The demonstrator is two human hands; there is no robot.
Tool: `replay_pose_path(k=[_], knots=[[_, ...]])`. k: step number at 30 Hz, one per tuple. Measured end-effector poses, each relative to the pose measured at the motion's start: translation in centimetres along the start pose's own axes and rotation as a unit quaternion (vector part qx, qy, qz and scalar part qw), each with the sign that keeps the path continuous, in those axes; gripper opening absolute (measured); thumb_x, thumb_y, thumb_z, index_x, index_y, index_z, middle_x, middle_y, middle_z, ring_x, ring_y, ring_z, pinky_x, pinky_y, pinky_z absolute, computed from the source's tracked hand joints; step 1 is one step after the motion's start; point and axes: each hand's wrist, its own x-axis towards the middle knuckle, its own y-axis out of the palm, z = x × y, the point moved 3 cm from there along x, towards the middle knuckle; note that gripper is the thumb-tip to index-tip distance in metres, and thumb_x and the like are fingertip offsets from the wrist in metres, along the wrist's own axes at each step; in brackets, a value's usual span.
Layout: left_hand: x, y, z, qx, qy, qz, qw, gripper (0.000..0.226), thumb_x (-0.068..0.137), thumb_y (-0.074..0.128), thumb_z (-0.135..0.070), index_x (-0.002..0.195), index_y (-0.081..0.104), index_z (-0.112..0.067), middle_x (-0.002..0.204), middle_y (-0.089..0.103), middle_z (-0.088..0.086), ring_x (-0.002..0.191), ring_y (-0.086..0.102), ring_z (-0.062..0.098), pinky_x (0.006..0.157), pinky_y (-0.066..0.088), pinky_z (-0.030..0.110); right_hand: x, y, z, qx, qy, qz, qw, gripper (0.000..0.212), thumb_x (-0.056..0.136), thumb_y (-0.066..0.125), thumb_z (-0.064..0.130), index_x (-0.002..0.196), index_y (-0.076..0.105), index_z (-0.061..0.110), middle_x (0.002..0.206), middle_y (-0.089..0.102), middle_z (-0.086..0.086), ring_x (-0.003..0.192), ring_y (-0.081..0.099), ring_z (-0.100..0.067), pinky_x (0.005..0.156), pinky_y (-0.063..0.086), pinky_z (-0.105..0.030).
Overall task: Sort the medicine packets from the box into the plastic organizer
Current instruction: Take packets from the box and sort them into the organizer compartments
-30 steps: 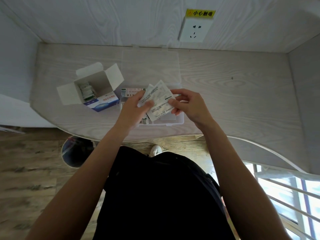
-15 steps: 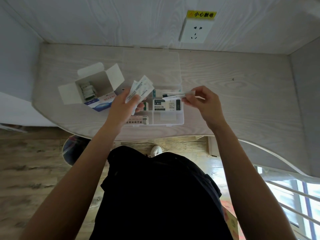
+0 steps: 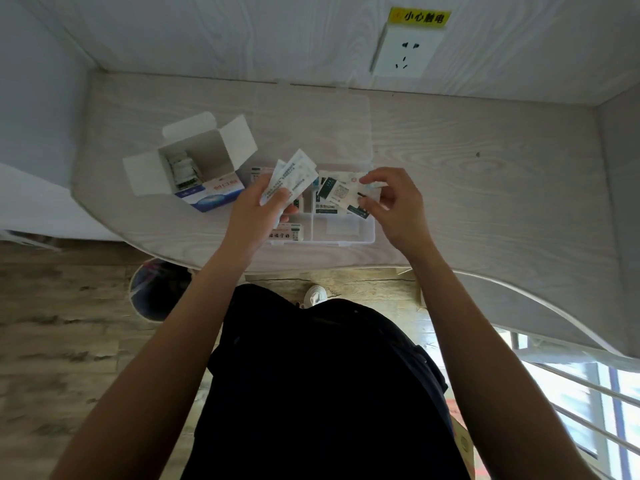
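The right hand (image 3: pixel 393 206), which half a second before had carried one packet (image 3: pixel 343 194) edge-on, now pinched it flat over the organizer (image 3: pixel 370 233) (right rear compartment, likely). The left hand (image 3: pixel 258 216) still gripped the remaining packets (image 3: pixel 292 176); more stood in the box (image 3: pixel 194 164).

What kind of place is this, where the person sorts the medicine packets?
Probably a room in a home or dormitory, at a built-in desk nook. A pale wood-grain desk sits between walls, with a wall socket under a yellow warning label, and a wooden floor below.
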Motion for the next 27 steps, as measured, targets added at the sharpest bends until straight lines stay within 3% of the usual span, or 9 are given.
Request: replay_pose_path(k=[3,5,7,9,13,17,21,24,27], knots=[[-0.1,-0.1,0.3,-0.007,0.0,-0.001,1.0,0.018,0.095,0.048,-0.014,0.11,0.057,-0.021,0.102,0.066,0.002,0.077,0.065,0.014,0.064,0.049,0.025,0.5,0.5,-0.3,-0.057,-0.02,0.017,0.998,0.024,0.08,0.067,0.001,0.1,0.067,0.014,0.104,0.064,-0.003,0.093,0.062,-0.019,0.074,0.052,-0.026],[-0.2,-0.2,0.4,-0.013,0.0,-0.001,1.0,0.018,0.095,0.048,-0.014,0.109,0.056,-0.021,0.098,0.066,-0.001,0.078,0.065,0.014,0.066,0.049,0.026,0.7,0.9,-0.3,-0.105,-0.039,0.032,0.993,0.022,0.081,0.065,0.001,0.1,0.068,0.012,0.103,0.066,-0.005,0.094,0.062,-0.018,0.074,0.046,-0.012],[-0.3,-0.2,0.4,-0.015,-0.004,-0.004,1.0,0.018,0.095,0.048,-0.013,0.109,0.056,-0.022,0.096,0.066,-0.004,0.077,0.066,0.013,0.067,0.05,0.025,0.9,1.2,-0.2,-0.171,-0.064,0.044,0.982,0.019,0.083,0.063,0.004,0.1,0.069,0.011,0.101,0.067,-0.006,0.094,0.06,-0.019,0.073,0.038,-0.006],[-0.4,-0.3,0.4,-0.016,-0.005,-0.007,1.0,0.019,0.095,0.047,-0.013,0.11,0.056,-0.021,0.094,0.066,-0.006,0.076,0.066,0.011,0.067,0.05,0.024,0.9,1.5,0.0,-0.247,-0.098,0.052,0.963,0.017,0.085,0.063,0.01,0.101,0.069,0.012,0.098,0.067,-0.004,0.095,0.055,-0.022,0.077,0.032,-0.012],[-0.5,-0.2,0.4,-0.014,-0.004,-0.011,1.0,0.018,0.094,0.048,-0.011,0.106,0.056,-0.022,0.091,0.066,-0.007,0.069,0.065,0.005,0.066,0.051,0.023,1.2,1.7,0.2,-0.322,-0.131,0.068,0.935,0.018,0.084,0.065,0.016,0.1,0.068,0.011,0.1,0.065,-0.005,0.095,0.054,-0.025,0.081,0.038,-0.027],[-0.5,-0.1,0.4,0.004,0.002,-0.012,1.0,0.017,0.095,0.049,-0.013,0.108,0.055,-0.021,0.096,0.065,-0.004,0.069,0.065,0.004,0.067,0.052,0.023,1.3,1.9,0.8,-0.362,-0.144,0.097,0.916,0.021,0.085,0.064,0.019,0.104,0.068,0.012,0.102,0.065,-0.008,0.089,0.057,-0.026,0.08,0.04,-0.035],[-0.3,0.0,0.4,0.009,0.001,-0.007,1.0,0.016,0.094,0.05,-0.014,0.108,0.055,-0.021,0.101,0.065,-0.001,0.069,0.067,0.004,0.07,0.054,0.026,1.5,2.4,1.3,-0.392,-0.155,0.089,0.902,0.017,0.078,0.07,0.012,0.095,0.072,0.014,0.095,0.064,-0.01,0.082,0.058,-0.03,0.073,0.043,-0.038],[-0.2,0.0,0.6,0.015,0.005,0.003,1.0,0.017,0.094,0.052,-0.014,0.108,0.056,-0.022,0.107,0.065,0.002,0.075,0.069,0.007,0.074,0.056,0.031,1.5,2.5,1.2,-0.375,-0.127,0.099,0.913,0.02,0.082,0.064,0.013,0.101,0.071,0.016,0.098,0.061,-0.01,0.088,0.054,-0.029,0.077,0.041,-0.036],[-0.1,0.4,0.4,0.049,0.043,0.006,0.998,0.022,0.094,0.051,-0.013,0.113,0.059,-0.02,0.113,0.063,0.004,0.076,0.068,0.004,0.07,0.055,0.024,1.4,2.2,0.8,-0.315,-0.062,0.098,0.942,0.023,0.086,0.061,0.016,0.108,0.068,0.017,0.101,0.062,-0.005,0.093,0.053,-0.022,0.081,0.038,-0.027]])
